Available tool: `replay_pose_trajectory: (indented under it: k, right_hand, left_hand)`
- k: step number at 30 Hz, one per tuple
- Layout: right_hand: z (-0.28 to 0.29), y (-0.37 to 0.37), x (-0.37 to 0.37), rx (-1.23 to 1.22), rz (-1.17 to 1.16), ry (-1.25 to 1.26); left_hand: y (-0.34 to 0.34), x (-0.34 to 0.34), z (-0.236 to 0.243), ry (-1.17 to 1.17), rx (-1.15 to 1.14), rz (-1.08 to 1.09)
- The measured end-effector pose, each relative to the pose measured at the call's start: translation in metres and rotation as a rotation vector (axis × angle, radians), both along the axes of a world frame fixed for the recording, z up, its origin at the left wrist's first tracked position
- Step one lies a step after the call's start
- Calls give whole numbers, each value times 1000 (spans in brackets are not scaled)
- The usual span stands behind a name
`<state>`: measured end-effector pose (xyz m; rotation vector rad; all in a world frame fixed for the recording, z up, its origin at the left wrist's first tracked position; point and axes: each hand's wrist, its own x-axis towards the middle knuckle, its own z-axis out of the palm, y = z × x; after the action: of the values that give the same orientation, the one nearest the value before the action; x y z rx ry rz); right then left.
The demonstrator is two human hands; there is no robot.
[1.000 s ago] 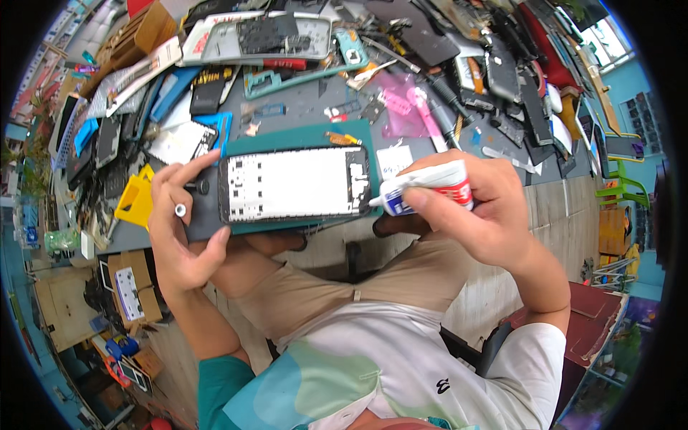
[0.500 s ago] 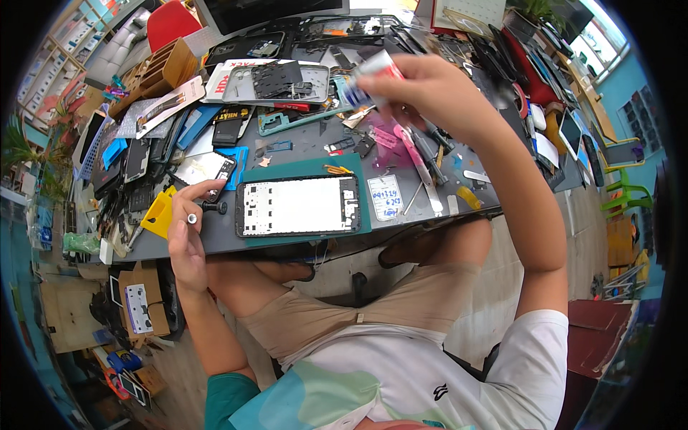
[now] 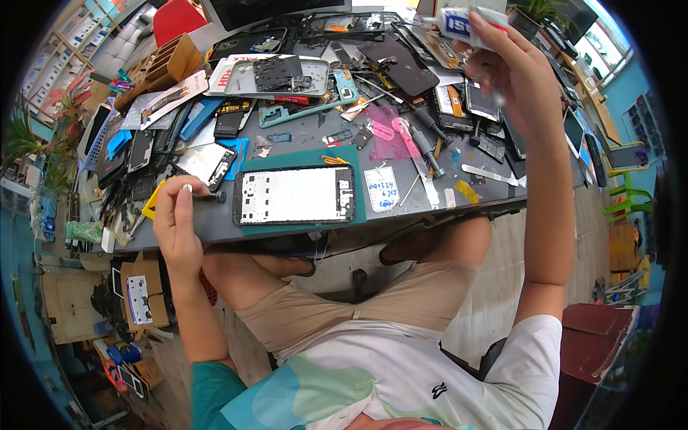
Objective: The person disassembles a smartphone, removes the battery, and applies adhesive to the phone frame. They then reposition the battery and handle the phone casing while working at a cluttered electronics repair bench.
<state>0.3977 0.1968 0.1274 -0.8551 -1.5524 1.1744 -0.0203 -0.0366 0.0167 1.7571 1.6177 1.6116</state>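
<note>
The right hand [image 3: 507, 64] is raised over the far right part of the cluttered grey desk [image 3: 337, 236], its thumb and fingers clamped on a white tube [image 3: 459, 27] with blue and red print; part of this hand is blurred. The left hand [image 3: 180, 226] is at the near left edge of the desk, fingers bent and drawn close together, with a small white tip [image 3: 188, 188] showing among them and a dark knob-ended piece [image 3: 220, 196] just to the right; I cannot tell whether the hand grips either one. Between the hands, near the front edge of the desk, a phone frame [image 3: 301, 195] with a black rim and a white inner face lies flat on a green mat [image 3: 287, 159], well apart from the tube. Small yellow-orange parts [image 3: 332, 160] rest at the far side of the mat. Just right of the mat lies a white card [image 3: 380, 188] with blue handwriting, and farther right a yellow scrap [image 3: 467, 192]. Beyond the mat are a pink sheet [image 3: 383, 131] and a teal frame [image 3: 304, 113]. A yellow piece [image 3: 151, 203] shows just left of the left hand.
</note>
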Motion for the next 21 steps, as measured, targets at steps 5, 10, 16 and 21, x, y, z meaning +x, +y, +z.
replay_pose_trajectory:
  k: [5, 10, 16, 21]
  right_hand:
    - [20, 5, -49, 1, 182, 275]
    - [35, 11, -83, 29, 387, 486]
    - [27, 37, -106, -51, 477, 624]
    - [11, 48, -115, -99, 434, 655]
  left_hand:
    - [20, 8, 45, 50, 24, -30]
    - [62, 16, 86, 73, 70, -99]
    - [116, 21, 115, 109, 134, -200]
    - [158, 21, 128, 134, 241, -261]
